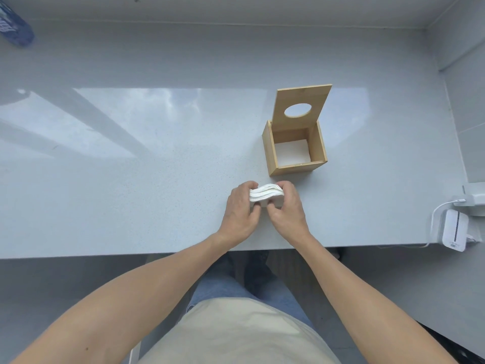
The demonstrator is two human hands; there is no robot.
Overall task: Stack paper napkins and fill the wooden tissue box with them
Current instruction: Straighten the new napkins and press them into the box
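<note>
Here, a stack of white paper napkins is held between both hands just above the near part of the pale grey table. The left hand is closed on the left end of the stack, with its fingers curled over the top edge and the thumb tucked underneath. The right hand is closed on the right end in the same way, so the stack is pinched from both sides and its layered edges are seen facing the camera. Whether the underside of the stack is touching the table cannot be told.

Just beyond the hands and a little to the right, the wooden tissue box is set upright on the table. Its hinged lid is swung open and stands up at the far side, and an oval opening is cut through it. Inside the box, a flat white surface is seen at the bottom, which looks like napkins already laid there, though that cannot be told for sure.

At the right edge of the table, a white device with a white cable is placed. In the far left corner, a blue patterned object is partly seen.
</note>
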